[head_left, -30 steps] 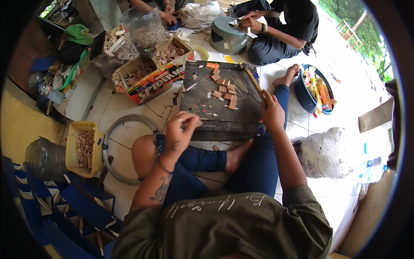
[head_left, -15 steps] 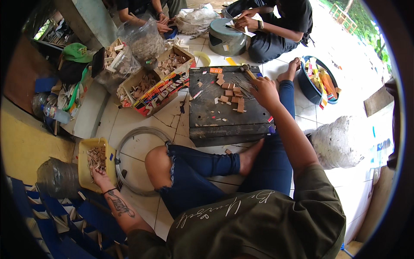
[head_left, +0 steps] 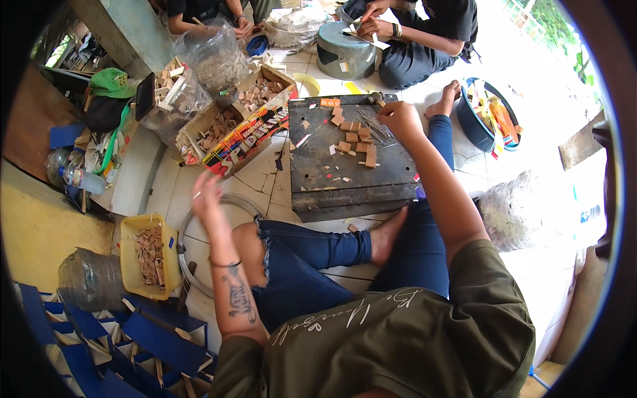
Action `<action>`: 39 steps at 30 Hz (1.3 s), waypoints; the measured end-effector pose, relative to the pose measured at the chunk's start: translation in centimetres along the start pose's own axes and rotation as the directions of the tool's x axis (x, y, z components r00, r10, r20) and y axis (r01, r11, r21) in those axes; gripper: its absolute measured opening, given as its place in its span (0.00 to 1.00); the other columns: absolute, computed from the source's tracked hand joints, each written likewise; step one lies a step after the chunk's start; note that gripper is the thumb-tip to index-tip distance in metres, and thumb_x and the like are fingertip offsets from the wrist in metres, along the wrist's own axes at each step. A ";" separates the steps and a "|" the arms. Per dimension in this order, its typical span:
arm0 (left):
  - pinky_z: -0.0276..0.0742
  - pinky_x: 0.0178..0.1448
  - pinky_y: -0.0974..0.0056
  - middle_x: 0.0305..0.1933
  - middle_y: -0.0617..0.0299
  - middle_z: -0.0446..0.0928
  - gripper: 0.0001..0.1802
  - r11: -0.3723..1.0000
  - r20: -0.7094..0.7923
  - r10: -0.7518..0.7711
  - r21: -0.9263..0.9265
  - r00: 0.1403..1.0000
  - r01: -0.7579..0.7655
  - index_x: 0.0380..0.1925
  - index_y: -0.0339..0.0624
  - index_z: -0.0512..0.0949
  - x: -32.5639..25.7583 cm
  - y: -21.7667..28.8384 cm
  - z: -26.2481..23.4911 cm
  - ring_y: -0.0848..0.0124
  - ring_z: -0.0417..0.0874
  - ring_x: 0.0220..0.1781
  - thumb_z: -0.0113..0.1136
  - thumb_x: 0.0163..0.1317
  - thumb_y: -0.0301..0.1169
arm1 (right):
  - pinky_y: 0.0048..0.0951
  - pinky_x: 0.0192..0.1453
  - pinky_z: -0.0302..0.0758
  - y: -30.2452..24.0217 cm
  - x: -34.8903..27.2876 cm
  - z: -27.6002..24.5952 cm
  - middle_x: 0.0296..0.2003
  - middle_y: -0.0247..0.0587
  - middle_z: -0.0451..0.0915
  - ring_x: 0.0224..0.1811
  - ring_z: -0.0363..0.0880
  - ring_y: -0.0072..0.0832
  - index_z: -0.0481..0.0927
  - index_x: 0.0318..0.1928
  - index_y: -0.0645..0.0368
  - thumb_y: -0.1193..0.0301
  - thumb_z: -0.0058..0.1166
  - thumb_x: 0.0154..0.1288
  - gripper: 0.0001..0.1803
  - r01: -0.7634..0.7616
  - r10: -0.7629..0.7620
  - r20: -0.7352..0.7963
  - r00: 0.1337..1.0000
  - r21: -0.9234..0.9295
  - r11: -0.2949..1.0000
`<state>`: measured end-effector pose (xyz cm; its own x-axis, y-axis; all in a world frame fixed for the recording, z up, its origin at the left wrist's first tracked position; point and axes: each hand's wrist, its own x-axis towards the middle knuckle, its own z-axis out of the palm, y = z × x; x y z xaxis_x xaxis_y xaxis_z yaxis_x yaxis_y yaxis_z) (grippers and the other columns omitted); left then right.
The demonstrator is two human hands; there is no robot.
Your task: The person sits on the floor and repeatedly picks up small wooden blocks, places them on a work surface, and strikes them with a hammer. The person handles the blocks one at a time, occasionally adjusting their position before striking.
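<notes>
My left hand [head_left: 208, 198] is blurred, its thin pale sliver [head_left: 196, 196] too small to identify; my right hand [head_left: 402, 121] partly hides the wooden-handled hammer [head_left: 377, 98]; the upper edge crops a black-shirted co-worker [head_left: 452, 25]

Small reddish-brown wooden blocks [head_left: 352, 137] lie in a loose cluster on the bench [head_left: 318, 179], trailing from near its far edge to past the middle, some touching. Thin grey wires [head_left: 375, 130] fan out beside them, toward the right edge. The hammer [head_left: 377, 99] shows only in part, by the far right corner. A small pale piece [head_left: 196, 196] sits raised off the bench's left side, in the blurred left hand [head_left: 210, 194].
</notes>
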<state>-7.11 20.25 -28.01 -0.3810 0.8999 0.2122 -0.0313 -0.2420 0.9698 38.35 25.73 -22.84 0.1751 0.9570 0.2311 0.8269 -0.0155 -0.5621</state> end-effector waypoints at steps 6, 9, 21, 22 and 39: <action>0.75 0.57 0.58 0.46 0.55 0.80 0.17 0.791 0.690 0.318 0.185 0.650 -0.583 0.49 0.40 0.81 -3.3 2.7 17.0 0.57 0.79 0.49 0.62 0.59 0.27 | 0.25 0.36 0.75 -0.3 -2.2 -0.8 0.26 0.39 0.85 0.27 0.80 0.24 0.88 0.38 0.62 0.65 0.67 0.58 0.13 -0.095 0.172 -0.133 0.976 0.451 0.888; 0.72 0.59 0.56 0.48 0.60 0.80 0.16 0.575 0.781 0.332 0.276 0.528 -0.770 0.46 0.44 0.83 -3.9 2.6 20.4 0.59 0.77 0.51 0.65 0.57 0.29 | 0.16 0.25 0.62 -0.4 -4.2 -0.8 0.26 0.31 0.80 0.22 0.70 0.13 0.82 0.41 0.64 0.70 0.57 0.70 0.09 -0.110 0.230 -0.062 0.971 0.740 0.663; 0.77 0.44 0.60 0.32 0.57 0.80 0.09 0.950 0.656 0.050 0.201 0.753 -0.239 0.34 0.37 0.78 -8.6 3.5 19.6 0.62 0.81 0.35 0.66 0.53 0.23 | 0.16 0.31 0.72 -2.1 -10.7 -2.6 0.35 0.37 0.84 0.34 0.82 0.18 0.77 0.43 0.59 0.72 0.56 0.69 0.06 -0.395 0.161 0.361 0.918 0.848 0.353; 0.77 0.44 0.60 0.32 0.57 0.80 0.08 0.952 0.659 0.095 0.159 0.746 -0.261 0.34 0.38 0.78 -9.4 3.6 19.5 0.63 0.81 0.36 0.66 0.53 0.23 | 0.16 0.31 0.73 -2.4 -10.9 -2.8 0.35 0.36 0.84 0.35 0.82 0.18 0.78 0.42 0.59 0.71 0.57 0.68 0.06 -0.420 0.161 0.388 0.907 0.847 0.325; 0.72 0.52 0.56 0.31 0.58 0.79 0.07 0.905 0.666 0.174 0.182 0.725 -0.384 0.27 0.43 0.83 -12.2 2.7 17.9 0.58 0.79 0.40 0.72 0.48 0.27 | 0.20 0.42 0.79 -6.0 -15.0 -0.9 0.32 0.36 0.86 0.36 0.85 0.19 0.81 0.38 0.65 0.78 0.63 0.63 0.05 0.073 -0.097 0.023 0.995 0.494 0.866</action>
<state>14.02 15.14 -25.77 0.3336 0.8521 0.4033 0.2860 -0.4991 0.8180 31.24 11.21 -22.18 0.0817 0.9605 0.2660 0.4650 0.1993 -0.8626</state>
